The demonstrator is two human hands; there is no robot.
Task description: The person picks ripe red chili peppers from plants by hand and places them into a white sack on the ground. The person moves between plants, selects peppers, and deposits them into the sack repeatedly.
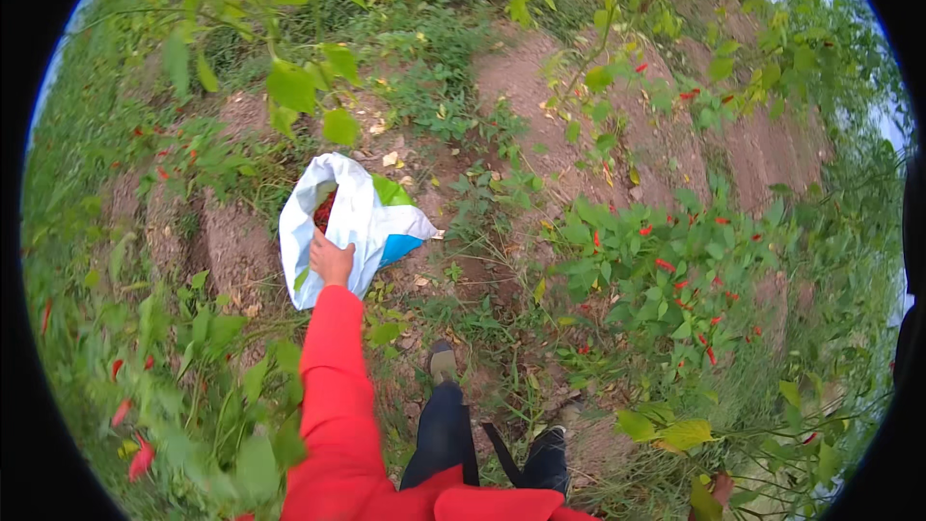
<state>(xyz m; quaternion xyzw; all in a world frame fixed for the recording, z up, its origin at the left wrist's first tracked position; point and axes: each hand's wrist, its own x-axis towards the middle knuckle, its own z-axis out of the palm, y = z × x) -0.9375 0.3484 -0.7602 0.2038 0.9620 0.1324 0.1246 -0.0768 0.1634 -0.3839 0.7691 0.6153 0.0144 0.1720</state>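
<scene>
My left hand [331, 260], at the end of a red sleeve, grips the near rim of a white sack [362, 231] with green and blue patches. Through the sack's open mouth, red chili peppers [325, 211] show inside. The sack rests on the soil, ahead and to the left of my feet. Low at the right edge of the view, part of my right hand [722, 488] appears among leaves and stems; most of it is hidden, and whether it holds anything cannot be told.
A pepper plant [658, 268] bearing red chilies stands to the right. More pepper plants [210, 369] grow close at the left, and leafy branches [293, 83] hang in the upper view. Ridged brown soil [535, 79] with weeds runs ahead. My shoe [442, 362] stands between the plants.
</scene>
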